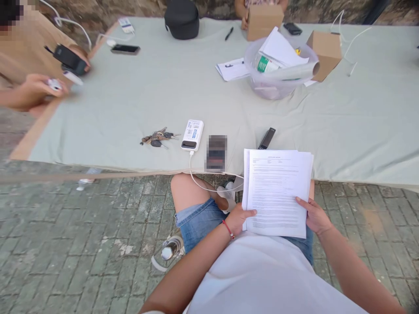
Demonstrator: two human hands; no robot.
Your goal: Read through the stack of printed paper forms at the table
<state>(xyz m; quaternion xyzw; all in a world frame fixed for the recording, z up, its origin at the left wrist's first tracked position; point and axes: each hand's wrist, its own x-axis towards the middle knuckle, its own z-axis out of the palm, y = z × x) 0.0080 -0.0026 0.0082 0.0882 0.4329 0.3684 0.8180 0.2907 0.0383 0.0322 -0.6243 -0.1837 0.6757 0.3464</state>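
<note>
A stack of printed paper sheets [277, 192] rests over my lap, its top edge reaching the table's front edge. My left hand [240, 216] grips the stack's lower left side, thumb on top and fingers hidden beneath. On the right side, my right hand [316, 216] pinches the same sheets, its thumb lying on the printed face. Just beyond the papers lies a small dark device [267, 138], partly covered by them. A white power bank [192, 135] with a cable sits to the left, beside a phone-sized pixelated item [216, 152]. Farther left is a bunch of keys [159, 138].
A clear plastic basin [278, 89] holds papers and a roll, with cardboard boxes [265, 22] near it. A black case [182, 19] stands at the back. At left, another person's hands [39, 89] hold devices. A metallic bottle [168, 252] is on the brick ground.
</note>
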